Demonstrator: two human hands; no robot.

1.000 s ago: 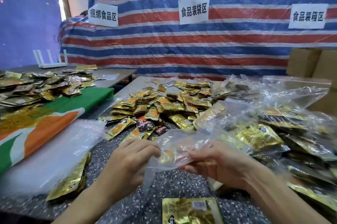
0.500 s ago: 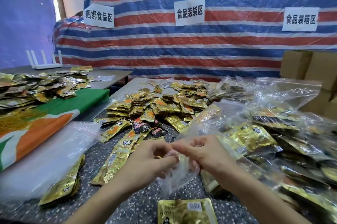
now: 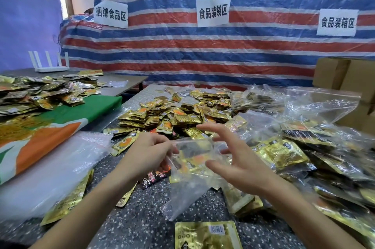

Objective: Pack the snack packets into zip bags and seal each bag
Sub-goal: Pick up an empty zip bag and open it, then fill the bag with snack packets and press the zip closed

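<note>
Just below the zip bag (image 3: 188, 185), a gold packet (image 3: 205, 235) is cut off by the frame's edge. Your left hand (image 3: 146, 153) pinches the zip bag's top corner. Your right hand (image 3: 237, 161) spreads its fingers wide beside it (contact is lost in blur). Gold shows through the zip bag, inside or behind, you cannot tell. Beyond it lies the loose packet pile (image 3: 176, 114).

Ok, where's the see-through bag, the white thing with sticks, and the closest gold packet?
zip bag (image 3: 186, 194): head view, its clear lower half.
router (image 3: 51, 69): head view, its flat white base.
gold packet (image 3: 205, 235): head view, middle of its face.
</note>
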